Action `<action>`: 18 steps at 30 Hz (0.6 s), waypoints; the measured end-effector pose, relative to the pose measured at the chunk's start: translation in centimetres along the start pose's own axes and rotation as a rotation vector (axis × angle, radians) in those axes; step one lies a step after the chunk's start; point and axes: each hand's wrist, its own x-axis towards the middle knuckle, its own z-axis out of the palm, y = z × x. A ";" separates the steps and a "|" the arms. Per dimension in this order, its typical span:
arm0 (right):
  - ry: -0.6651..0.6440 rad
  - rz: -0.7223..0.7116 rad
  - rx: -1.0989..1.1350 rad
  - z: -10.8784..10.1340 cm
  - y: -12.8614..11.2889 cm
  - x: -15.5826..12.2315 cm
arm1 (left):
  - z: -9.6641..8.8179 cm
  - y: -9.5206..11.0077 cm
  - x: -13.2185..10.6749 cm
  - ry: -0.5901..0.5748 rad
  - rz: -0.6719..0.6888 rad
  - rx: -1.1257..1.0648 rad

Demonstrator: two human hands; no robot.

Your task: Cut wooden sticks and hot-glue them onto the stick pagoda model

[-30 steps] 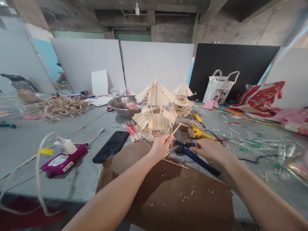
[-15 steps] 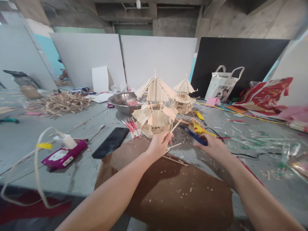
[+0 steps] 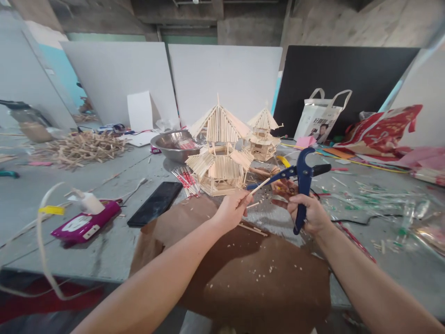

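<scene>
My left hand (image 3: 232, 209) pinches a thin wooden stick (image 3: 257, 187) that slants up to the right. My right hand (image 3: 310, 214) is wrapped round the lower handle of blue cutting pliers (image 3: 303, 182), held upright above the table with the jaws pointing left at the stick's tip. Just behind both hands stands a pavilion model (image 3: 220, 148) made of sticks, with a smaller one (image 3: 262, 134) behind it to the right. Brown cardboard (image 3: 243, 273) lies under my forearms, sprinkled with wood chips.
A black phone (image 3: 155, 203), a magenta device with a white charger (image 3: 85, 221), a steel bowl (image 3: 170, 144) and red-tipped sticks (image 3: 186, 179) lie left of the model. A stick pile (image 3: 81, 147) is far left. Bags (image 3: 321, 119) and clear wrappers (image 3: 382, 204) clutter the right.
My right hand has lifted the blue pliers off the table and raised them upright, jaws now at the stick's tip. My left hand holds the stick in nearly the same place.
</scene>
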 end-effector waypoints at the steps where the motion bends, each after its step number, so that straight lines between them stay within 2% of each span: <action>1: -0.014 0.004 0.009 0.0 0.0 0.0 | -0.1 0.3 -0.2 0.010 0.011 0.046; 3: 0.010 -0.023 -0.001 -0.2 -0.3 0.2 | -0.2 1.4 -0.8 -0.018 0.060 0.174; 4: 0.042 -0.045 -0.017 -0.4 -0.6 0.3 | -0.2 2.1 -1.3 -0.096 0.098 0.266; 7: 0.148 -0.110 -0.091 -1.2 -1.5 0.7 | 0.6 3.9 -2.8 -0.545 0.300 0.491; 9: 0.201 -0.147 -0.152 -1.8 -2.1 0.9 | 1.5 4.2 -3.7 -0.702 0.344 0.581; 11: 0.243 -0.183 -0.211 -2.3 -2.6 1.1 | 2.3 3.7 -4.1 -0.718 0.343 0.637; 13: 0.270 -0.208 -0.238 -2.6 -3.1 1.1 | 2.9 2.7 -4.0 -0.675 0.351 0.637; 15: 0.286 -0.232 -0.213 -2.5 -3.5 1.1 | 3.3 1.6 -3.3 -0.616 0.349 0.633; 18: 0.273 -0.279 -0.213 -1.8 -4.4 0.9 | 3.8 0.4 -1.5 -0.549 0.274 0.682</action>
